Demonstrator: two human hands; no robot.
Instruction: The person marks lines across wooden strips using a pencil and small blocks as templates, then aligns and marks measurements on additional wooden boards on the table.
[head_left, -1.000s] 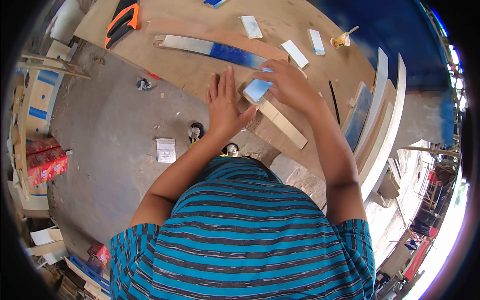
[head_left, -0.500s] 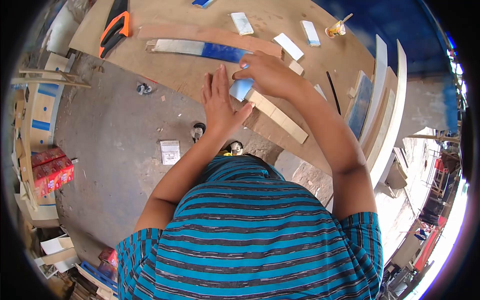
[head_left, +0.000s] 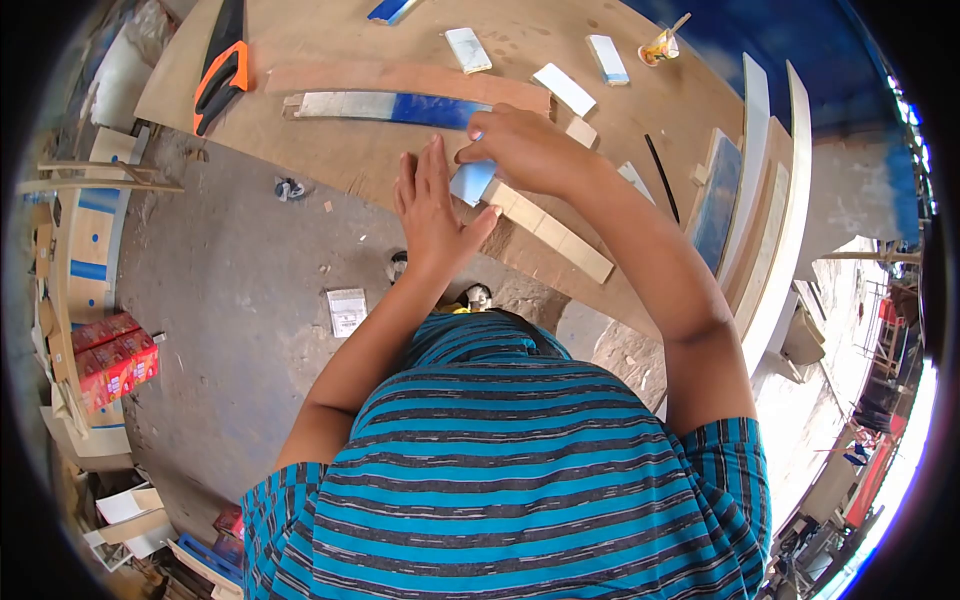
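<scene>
My left hand (head_left: 435, 215) lies at the near edge of the board with fingers stretched out and thumb spread. Its thumb tip touches the end of a pale wooden strip (head_left: 550, 235) marked with cross lines. Between my hands is a small blue-and-white piece (head_left: 471, 184), partly covered by my right hand (head_left: 525, 150). The right fingers are bent and pinched together above that piece; a bit of light blue shows at the fingertips, too small to name. Just beyond lies a long curved strip painted white and blue (head_left: 430, 108), its right end under my right hand.
A handsaw with an orange-and-black handle (head_left: 221, 85) rests at the left of the work board (head_left: 330, 160). Small white blocks (head_left: 563, 90), a cup with a stick (head_left: 660, 47) and a thin black rod (head_left: 662, 178) lie around. Long boards (head_left: 752, 170) stand at right.
The view has shifted slightly, so the board's things appear a little further left. Both hands keep nearly the same pose around the blue-and-white piece.
</scene>
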